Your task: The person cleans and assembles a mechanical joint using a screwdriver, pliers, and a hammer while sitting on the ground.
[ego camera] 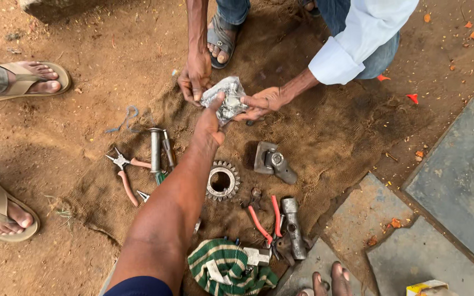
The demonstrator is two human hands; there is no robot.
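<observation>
While the greasy metal part (227,98) is held above the burlap sacking (325,131) by a co-worker's two hands (196,77), it is being gripped too: the left hand (210,121) is stretched forward, thumb and fingers clamped on its near edge. A steady shared hold seems needed next. No right hand is seen.

Green-and-white striped cloth (223,267), red-handled pliers (264,219), brown burlap sacking (325,137), silvery-grey metal part (227,98).

Soft even daylight — faint shadows, sharp focus, no glare.
</observation>
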